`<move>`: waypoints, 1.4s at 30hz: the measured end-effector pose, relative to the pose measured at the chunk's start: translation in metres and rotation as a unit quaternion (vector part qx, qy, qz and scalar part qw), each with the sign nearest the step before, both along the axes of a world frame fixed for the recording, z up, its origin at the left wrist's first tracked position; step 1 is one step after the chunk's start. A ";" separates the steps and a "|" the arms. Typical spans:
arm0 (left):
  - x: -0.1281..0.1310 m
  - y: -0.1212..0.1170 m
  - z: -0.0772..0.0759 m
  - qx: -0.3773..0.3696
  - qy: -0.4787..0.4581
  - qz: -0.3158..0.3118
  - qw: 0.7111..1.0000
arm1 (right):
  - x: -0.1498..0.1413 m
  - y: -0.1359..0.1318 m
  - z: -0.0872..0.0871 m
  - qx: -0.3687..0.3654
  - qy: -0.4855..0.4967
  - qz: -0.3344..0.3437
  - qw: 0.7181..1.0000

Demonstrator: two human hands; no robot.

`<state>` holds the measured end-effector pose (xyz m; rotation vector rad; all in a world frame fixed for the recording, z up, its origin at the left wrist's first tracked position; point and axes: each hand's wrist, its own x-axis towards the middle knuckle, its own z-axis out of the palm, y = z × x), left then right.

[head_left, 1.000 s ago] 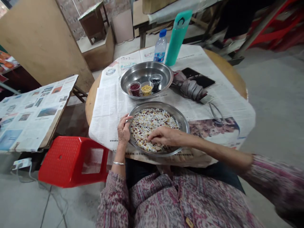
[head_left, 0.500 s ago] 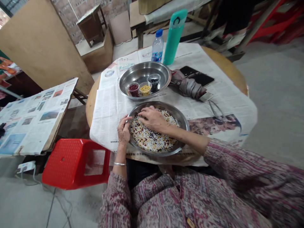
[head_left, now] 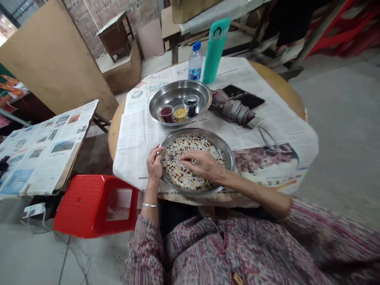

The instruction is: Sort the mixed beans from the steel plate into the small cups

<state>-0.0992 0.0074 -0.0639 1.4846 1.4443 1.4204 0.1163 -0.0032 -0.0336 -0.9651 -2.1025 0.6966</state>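
A round steel plate (head_left: pixel 197 132) sits at the near edge of the table, filled with a mix of white, red and yellow grains (head_left: pixel 190 162). My left hand (head_left: pixel 154 164) grips the plate's left rim. My right hand (head_left: pixel 202 165) rests on the grains with its fingers spread, holding nothing I can see. Beyond it stands a larger steel basin (head_left: pixel 175 93) holding several small cups: red beans (head_left: pixel 166 113), yellow grains (head_left: pixel 180 114) and black seeds (head_left: pixel 190 106).
Newspaper covers the round wooden table (head_left: pixel 276 75). On it are a plastic water bottle (head_left: pixel 195 62), a teal flask (head_left: pixel 215 51), a folded grey umbrella (head_left: pixel 234 111) and a black phone (head_left: pixel 242 97). A red stool (head_left: pixel 95 206) stands to the left, beside a newspaper-covered board (head_left: pixel 44 146).
My right hand has swept across the grains, going toward the far rim and returning to the plate's middle. My left hand stays on the rim.
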 end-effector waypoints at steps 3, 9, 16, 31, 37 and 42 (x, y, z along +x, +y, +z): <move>-0.002 -0.001 0.001 0.009 0.017 0.011 1.000 | 0.029 -0.006 0.000 0.075 -0.026 -0.123 0.989; -0.001 -0.007 0.029 0.106 0.259 -0.026 0.960 | 0.054 -0.019 -0.016 0.097 -0.100 -0.200 0.970; 0.052 0.002 0.036 0.068 0.359 -0.150 0.919 | 0.041 -0.018 -0.029 0.080 -0.043 -0.263 0.961; 0.130 0.030 0.031 -0.001 0.407 -0.219 0.887 | 0.044 -0.023 -0.030 0.001 0.239 -0.288 0.927; 0.114 -0.001 0.038 -0.004 0.430 -0.337 0.837 | 0.044 -0.022 -0.030 -0.005 0.234 -0.290 0.928; 0.070 -0.025 0.056 -0.001 0.504 -0.284 0.815 | 0.045 -0.023 -0.026 -0.001 0.232 -0.283 0.930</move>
